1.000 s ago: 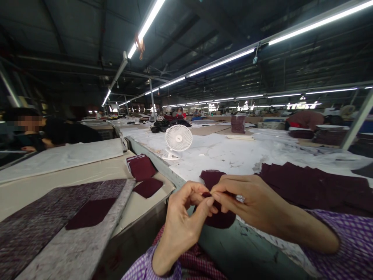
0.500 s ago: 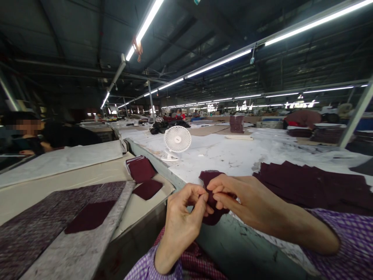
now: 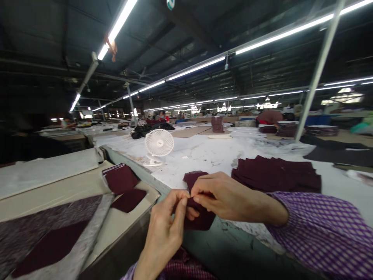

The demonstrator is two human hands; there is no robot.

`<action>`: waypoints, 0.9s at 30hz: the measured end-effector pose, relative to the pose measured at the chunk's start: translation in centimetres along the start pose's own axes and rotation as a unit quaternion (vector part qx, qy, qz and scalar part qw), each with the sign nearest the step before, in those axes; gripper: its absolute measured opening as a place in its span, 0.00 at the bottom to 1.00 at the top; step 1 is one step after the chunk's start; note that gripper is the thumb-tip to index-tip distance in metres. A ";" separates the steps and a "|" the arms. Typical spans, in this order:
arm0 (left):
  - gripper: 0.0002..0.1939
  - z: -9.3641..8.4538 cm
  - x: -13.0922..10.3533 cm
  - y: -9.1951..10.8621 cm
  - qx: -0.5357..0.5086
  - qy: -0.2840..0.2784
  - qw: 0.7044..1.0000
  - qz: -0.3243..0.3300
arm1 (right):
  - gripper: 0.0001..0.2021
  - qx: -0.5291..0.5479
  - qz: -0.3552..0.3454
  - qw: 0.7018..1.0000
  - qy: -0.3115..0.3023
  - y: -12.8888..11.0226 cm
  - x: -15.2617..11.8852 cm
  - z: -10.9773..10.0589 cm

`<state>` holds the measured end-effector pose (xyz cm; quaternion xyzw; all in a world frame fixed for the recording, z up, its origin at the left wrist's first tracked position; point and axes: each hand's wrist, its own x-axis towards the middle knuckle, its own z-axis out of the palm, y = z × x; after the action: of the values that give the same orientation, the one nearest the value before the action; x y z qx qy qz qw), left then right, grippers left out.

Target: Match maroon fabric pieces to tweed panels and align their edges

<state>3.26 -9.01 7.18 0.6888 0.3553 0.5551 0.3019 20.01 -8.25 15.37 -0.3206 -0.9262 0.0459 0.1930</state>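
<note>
A dark maroon fabric piece [image 3: 201, 223] is at the near table edge, partly hidden behind my fingers. My left hand [image 3: 166, 223] is closed in a pinch at it, thumb against forefinger, the other fingers curled in front of the cloth. From the right, my right hand [image 3: 223, 195] also pinches at the fabric, its fingertips almost touching those of the left. Whether a thread or other tiny thing lies between the fingertips is too small to make out. To the right, a spread pile of maroon fabric pieces [image 3: 276, 175] lies on the white-covered table [image 3: 198, 151].
A white fan [image 3: 159, 143] stands on the table ahead. On the lower left surface [image 3: 132, 229] are a small stack of maroon pieces [image 3: 120, 179], a loose piece [image 3: 129, 200] and another on speckled fabric [image 3: 54, 247]. A metal post [image 3: 319, 74] rises at right.
My view has turned right, so the table and fan appear further left. Both hands keep pinching close together at the fabric, whose lower edge hangs more openly now.
</note>
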 end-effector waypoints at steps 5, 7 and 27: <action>0.11 0.5 1.0 -1.2 -0.082 0.029 0.995 -0.043 | 0.08 -0.072 0.069 0.995 -0.027 1.1 -0.3 -3.0; 0.11 0.7 1.5 -1.8 -0.103 0.050 0.993 -0.040 | 0.09 -0.100 0.095 0.990 0.017 2.6 -1.2 -5.3; 0.07 3.5 3.7 -9.2 0.264 -0.092 0.952 0.122 | 0.03 -0.030 0.479 0.874 0.073 23.7 -10.5 -11.9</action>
<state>5.77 -0.84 1.00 0.8301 0.3731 0.4084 0.0700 45.79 3.57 17.91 -0.7331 -0.6435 0.0809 0.2049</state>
